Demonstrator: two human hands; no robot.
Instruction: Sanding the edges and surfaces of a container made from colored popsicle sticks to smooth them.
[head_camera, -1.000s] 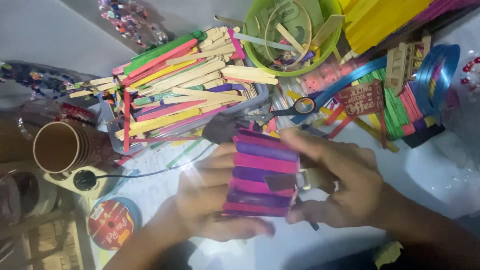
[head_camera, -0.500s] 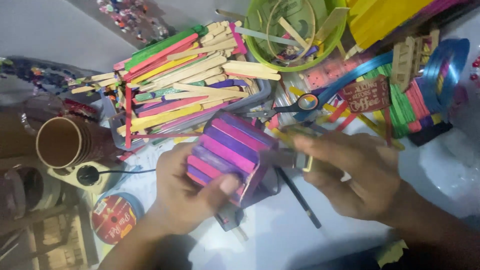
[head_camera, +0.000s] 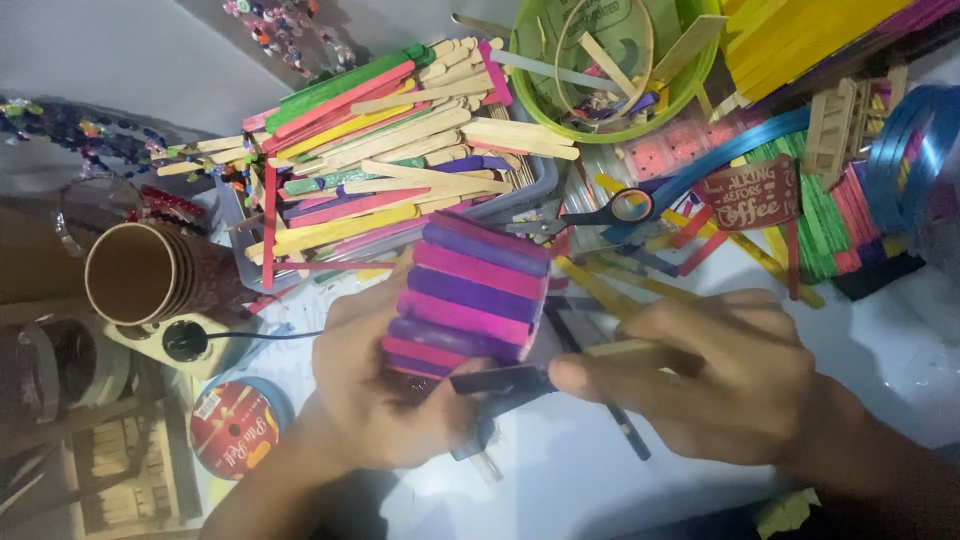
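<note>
The left hand (head_camera: 385, 400) clamps the stick panel (head_camera: 470, 295) at the bench's middle, tilted; the right hand (head_camera: 700, 375) pinches a dark stick (head_camera: 500, 380) against its lower edge. A loose pinch—the stick may skew, or the panel flex apart.

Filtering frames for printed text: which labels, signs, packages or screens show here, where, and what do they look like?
Small sign: right of the scissors, dark red plaque with pale lettering.
Round label: lower left, on a ribbon spool beside the left hand, red disc, gold script, small white sticker.
Green bowl: top centre, faint print inside.
No screens.
</note>
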